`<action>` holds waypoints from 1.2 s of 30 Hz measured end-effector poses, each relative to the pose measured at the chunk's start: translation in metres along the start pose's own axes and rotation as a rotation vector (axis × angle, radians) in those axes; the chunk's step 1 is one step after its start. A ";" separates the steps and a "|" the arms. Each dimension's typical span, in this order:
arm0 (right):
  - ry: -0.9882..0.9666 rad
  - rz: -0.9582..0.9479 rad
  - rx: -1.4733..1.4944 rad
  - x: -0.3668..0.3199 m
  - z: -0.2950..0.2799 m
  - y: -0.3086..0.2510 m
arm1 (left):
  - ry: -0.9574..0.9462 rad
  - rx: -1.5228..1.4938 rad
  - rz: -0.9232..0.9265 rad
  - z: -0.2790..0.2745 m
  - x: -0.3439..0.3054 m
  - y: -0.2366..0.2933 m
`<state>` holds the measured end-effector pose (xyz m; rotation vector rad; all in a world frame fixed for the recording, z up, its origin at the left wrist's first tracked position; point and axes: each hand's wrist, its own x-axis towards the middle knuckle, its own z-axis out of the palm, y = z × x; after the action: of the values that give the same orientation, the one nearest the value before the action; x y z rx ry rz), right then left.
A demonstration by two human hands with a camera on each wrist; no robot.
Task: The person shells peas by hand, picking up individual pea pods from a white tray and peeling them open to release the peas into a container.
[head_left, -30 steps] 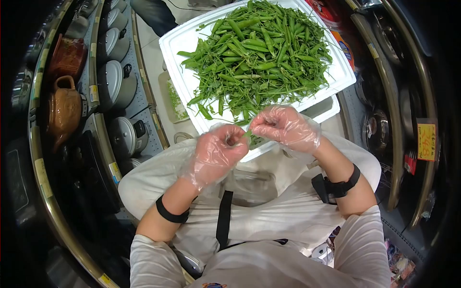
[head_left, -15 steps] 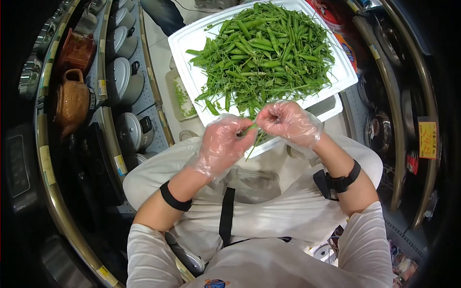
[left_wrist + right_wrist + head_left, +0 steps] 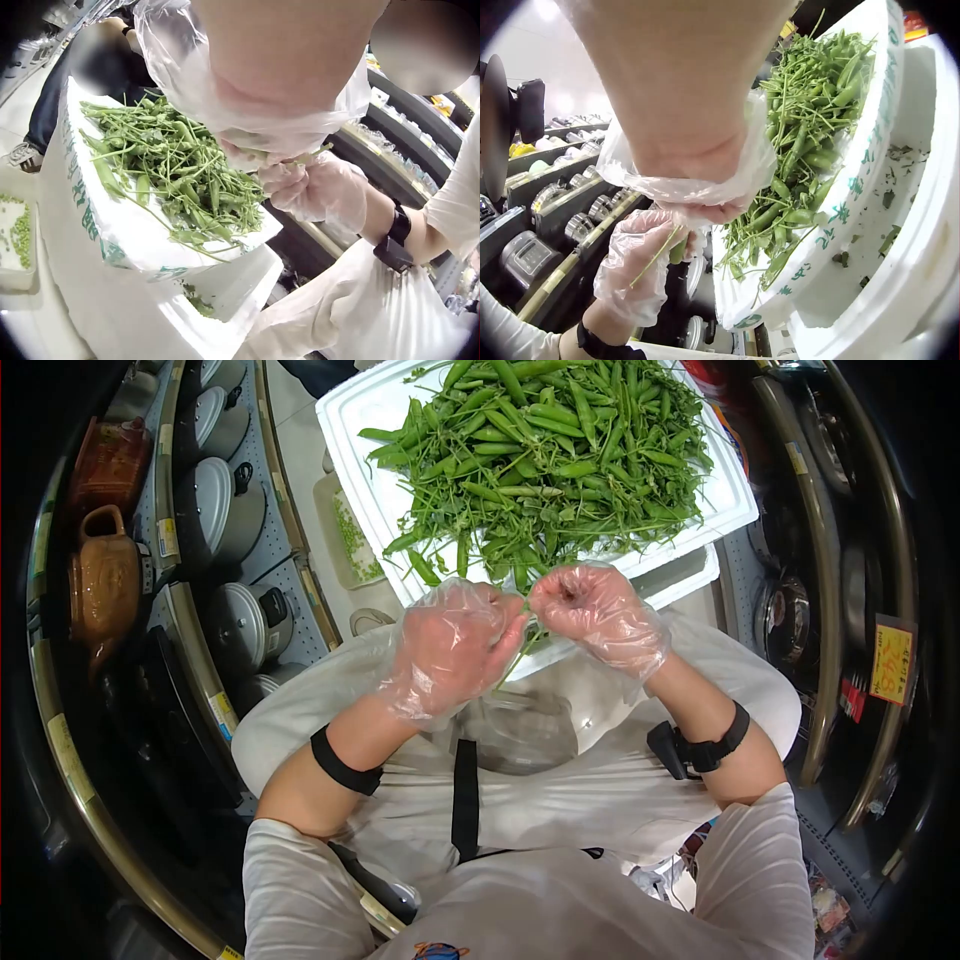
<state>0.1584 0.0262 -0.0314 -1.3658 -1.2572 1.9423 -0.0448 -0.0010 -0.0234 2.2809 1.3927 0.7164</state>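
Both hands wear clear plastic gloves and meet fingertip to fingertip over the near edge of the white foam lid [image 3: 385,565]. My left hand [image 3: 455,640] pinches a green pea pod [image 3: 678,252] with a thin stem [image 3: 512,663] trailing down from it. Curled against the same pod are the fingers of my right hand [image 3: 598,615]. In the left wrist view, a bit of green [image 3: 315,155] pokes out between the two hands. A heap of pea pods [image 3: 550,450], tangled with vines and leaves, covers the lid just beyond them.
Left of the lid stands a tub [image 3: 345,530] of shelled peas on the floor. Under the lid sits a white foam box [image 3: 922,247] with leaf scraps inside. Shelves of pots [image 3: 215,510] flank the left side, pans [image 3: 790,620] the right. A clear container [image 3: 520,735] lies between the legs.
My left hand has rolled so that more of its back shows, staying at the pod. The right hand holds nearly the same place. The head view has shifted slightly.
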 end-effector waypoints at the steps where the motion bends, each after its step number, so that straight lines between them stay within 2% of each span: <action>1: -0.003 0.008 0.002 0.001 0.001 0.000 | -0.062 0.048 -0.006 -0.003 0.001 0.001; 3: 0.025 0.016 0.017 0.000 0.001 -0.001 | -0.129 0.093 -0.016 -0.005 0.002 0.001; 6: 0.017 0.067 0.030 0.002 -0.002 0.001 | -0.071 0.039 0.032 0.001 0.003 -0.002; 9: 0.007 0.106 0.030 0.000 -0.005 -0.002 | 0.001 0.048 0.104 0.009 0.004 -0.005; 11: -0.017 0.109 0.056 -0.003 -0.007 -0.003 | 0.167 -0.003 0.219 0.014 0.005 -0.006; 15: -0.054 0.150 0.166 -0.011 -0.014 -0.005 | 0.103 -0.044 0.228 0.008 0.005 0.001; 17: -0.052 0.217 0.142 -0.014 -0.015 -0.005 | -0.092 -0.019 0.153 -0.002 0.010 0.008; 18: -0.049 0.213 0.143 -0.015 -0.018 -0.005 | -0.092 -0.019 0.158 -0.002 0.011 0.006; 20: -0.133 0.008 0.088 -0.016 -0.023 -0.004 | -0.078 -0.345 0.023 0.001 0.011 0.001; 21: -0.133 0.006 0.087 -0.018 -0.024 -0.005 | -0.077 -0.343 0.024 0.001 0.012 0.003; 23: -0.145 -0.059 0.078 -0.022 -0.027 -0.007 | -0.092 -0.612 -0.192 0.003 0.011 0.009; 24: -0.143 -0.058 0.076 -0.023 -0.027 -0.004 | -0.092 -0.615 -0.191 0.002 0.012 0.013; 26: -0.150 -0.094 0.157 -0.024 -0.028 0.004 | -0.193 -0.977 -0.533 -0.002 0.016 0.021; 29: -0.165 -0.067 0.249 -0.025 -0.026 0.007 | -0.272 -1.076 -0.561 -0.004 0.022 0.019; 30: -0.163 -0.065 0.252 -0.025 -0.026 0.007 | -0.276 -1.076 -0.563 -0.002 0.022 0.018; 32: -0.192 0.017 0.332 -0.027 -0.025 0.006 | -0.229 -0.985 -0.391 0.004 0.019 0.014; 33: -0.192 0.019 0.334 -0.028 -0.025 0.004 | -0.231 -0.986 -0.394 0.004 0.020 0.012; 35: -0.175 0.156 0.407 -0.030 -0.024 0.001 | -0.203 -0.844 -0.185 0.005 0.020 0.008; 36: -0.174 0.160 0.410 -0.029 -0.025 0.003 | -0.206 -0.846 -0.188 0.004 0.022 0.007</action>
<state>0.1929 0.0127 -0.0219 -1.1340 -0.7733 2.3119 -0.0292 0.0152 -0.0177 1.4897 0.9318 0.7838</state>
